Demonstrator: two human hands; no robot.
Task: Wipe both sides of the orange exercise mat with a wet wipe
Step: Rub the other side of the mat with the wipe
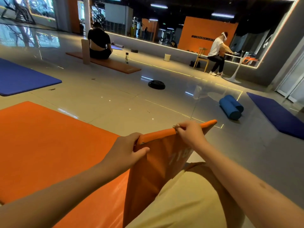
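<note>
The orange exercise mat [49, 145] lies on the tiled floor at the left, and its near end is lifted up in front of my knees. My left hand [126, 148] grips the raised edge, thumb on the near face. My right hand [189, 134] grips the same edge further right. A small pale wad, which may be the wet wipe [176, 126], shows between my right fingers and the mat. Pale lettering is visible on the lifted face.
A blue mat [24, 78] lies at the far left and another [279, 116] at the right. A rolled blue mat [230, 107] and a black weight plate [156, 84] sit on the floor ahead. One person sits on a far orange mat, another at a table.
</note>
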